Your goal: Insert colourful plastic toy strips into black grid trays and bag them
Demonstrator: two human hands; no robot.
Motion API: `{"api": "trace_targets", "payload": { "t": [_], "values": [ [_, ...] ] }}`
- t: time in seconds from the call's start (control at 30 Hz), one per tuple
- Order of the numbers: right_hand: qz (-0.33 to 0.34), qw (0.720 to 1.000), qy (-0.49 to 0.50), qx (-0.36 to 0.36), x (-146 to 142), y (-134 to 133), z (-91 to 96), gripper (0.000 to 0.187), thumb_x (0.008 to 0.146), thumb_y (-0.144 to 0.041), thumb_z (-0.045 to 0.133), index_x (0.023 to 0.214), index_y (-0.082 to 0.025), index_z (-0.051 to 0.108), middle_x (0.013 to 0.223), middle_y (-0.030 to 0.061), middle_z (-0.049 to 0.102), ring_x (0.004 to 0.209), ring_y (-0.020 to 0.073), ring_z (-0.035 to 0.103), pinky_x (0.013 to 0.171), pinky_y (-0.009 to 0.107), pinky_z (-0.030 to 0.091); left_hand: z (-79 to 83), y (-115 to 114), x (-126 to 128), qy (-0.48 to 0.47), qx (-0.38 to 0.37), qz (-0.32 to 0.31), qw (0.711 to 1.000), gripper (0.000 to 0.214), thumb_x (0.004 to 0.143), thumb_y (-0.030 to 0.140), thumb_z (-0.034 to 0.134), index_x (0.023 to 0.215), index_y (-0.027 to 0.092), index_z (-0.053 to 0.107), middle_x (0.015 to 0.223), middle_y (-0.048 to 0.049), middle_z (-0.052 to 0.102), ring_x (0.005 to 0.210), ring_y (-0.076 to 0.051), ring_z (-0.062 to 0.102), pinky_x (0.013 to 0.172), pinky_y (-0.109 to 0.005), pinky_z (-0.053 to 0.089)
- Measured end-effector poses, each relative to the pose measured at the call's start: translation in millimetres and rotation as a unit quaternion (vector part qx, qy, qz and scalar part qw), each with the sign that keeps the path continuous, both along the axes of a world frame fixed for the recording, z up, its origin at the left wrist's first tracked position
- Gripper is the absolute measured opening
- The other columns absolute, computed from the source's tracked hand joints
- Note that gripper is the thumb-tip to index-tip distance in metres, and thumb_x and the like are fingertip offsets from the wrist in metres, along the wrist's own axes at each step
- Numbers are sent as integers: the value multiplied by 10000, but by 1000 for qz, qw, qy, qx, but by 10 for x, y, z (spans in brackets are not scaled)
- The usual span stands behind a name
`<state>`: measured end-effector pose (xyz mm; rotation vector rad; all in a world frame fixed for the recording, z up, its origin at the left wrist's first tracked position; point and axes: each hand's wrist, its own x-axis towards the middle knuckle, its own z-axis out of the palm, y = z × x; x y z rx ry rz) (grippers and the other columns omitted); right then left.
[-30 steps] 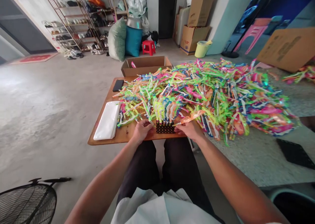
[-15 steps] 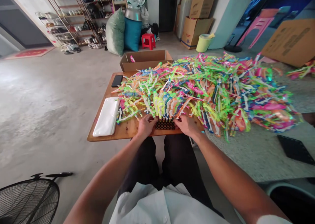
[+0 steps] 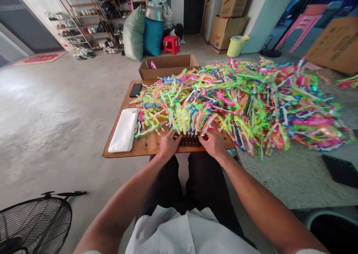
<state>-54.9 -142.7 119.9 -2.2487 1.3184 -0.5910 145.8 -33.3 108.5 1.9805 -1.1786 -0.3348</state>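
Observation:
A black tray with a lattice of holes [image 3: 190, 142] lies at the near edge of the wooden board. Several bright plastic pieces with curved wing-like strips [image 3: 191, 119], yellow, blue and orange, stand upright in a row in it. My left hand [image 3: 169, 145] is closed at the tray's left end, thumb and fingertips pinched by the foot of the row. At the right end my right hand [image 3: 213, 145] pinches in the same way. Both hands seem to grip the tray's ends, though the fingertips are partly hidden.
A big heap of similar plastic pieces [image 3: 251, 97] covers the board and the grey table. Left on the wooden board [image 3: 145, 146] are a stack of clear bags [image 3: 123, 131] and a black phone [image 3: 135, 90]. Behind stands an open carton [image 3: 167, 72]; a fan [image 3: 36, 224] is low left.
The whole view has shifted slightly, moving the scene a little right. Both hands stay at the tray's ends, and the standing row of pieces looks much the same.

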Motion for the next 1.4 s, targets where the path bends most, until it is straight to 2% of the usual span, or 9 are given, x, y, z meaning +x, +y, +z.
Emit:
{"api": "trace_targets", "payload": {
  "t": [0.17,0.27,0.4,0.57,0.73,0.93,1.17,1.4],
  "values": [
    [11,999,30,-31,23,27,11,189,894,-371,637,908,-200,719,783,61,746,720,216,671,656,286,421,26,15,4,-19,-6,-16,1000,143,891,356,728,906,216,708,853,-27,781,705,-160,690,672,-246,470],
    [10,998,54,-33,47,11,43,183,893,-359,651,914,-195,730,800,67,754,731,217,673,658,284,414,100,-13,85,-30,2,-53,998,124,884,332,728,849,215,704,852,-22,778,703,-153,678,672,-238,461],
    [15,997,71,-27,48,7,67,210,927,-377,633,876,-196,727,805,71,756,735,209,671,649,276,398,173,-34,193,-67,27,-106,992,206,891,364,717,761,209,677,760,-20,732,665,-148,638,637,-238,424],
    [55,994,86,-32,23,32,126,216,963,-362,600,920,-195,729,836,79,760,753,208,671,666,273,390,151,-55,237,-145,43,-134,979,220,919,401,695,813,209,679,742,-40,709,684,-169,632,641,-253,414],
    [76,991,102,-37,36,47,190,207,981,-325,582,935,-182,725,860,104,761,764,217,670,678,282,381,113,-100,251,-178,32,-152,972,257,953,427,658,823,206,679,770,-60,701,723,-186,634,687,-272,429],
    [97,988,108,-45,31,11,111,204,998,-318,563,972,-170,701,861,105,756,761,221,671,677,290,363,132,-127,257,-217,-4,-190,958,350,1003,425,571,738,201,619,800,-79,659,829,-211,611,797,-308,445],
    [111,986,112,-45,35,-16,95,209,1003,-305,546,984,-170,704,879,113,759,782,227,676,689,286,381,74,-139,253,-177,-20,-197,964,303,998,366,573,746,201,609,786,-69,634,819,-205,596,799,-312,450],
    [97,987,125,-37,69,12,83,225,1026,-323,539,1061,-169,699,955,117,773,851,223,707,718,269,415,76,-109,220,-220,-22,-181,958,310,1014,360,552,748,203,582,805,-77,646,808,-210,601,768,-315,455]
  ]
}}
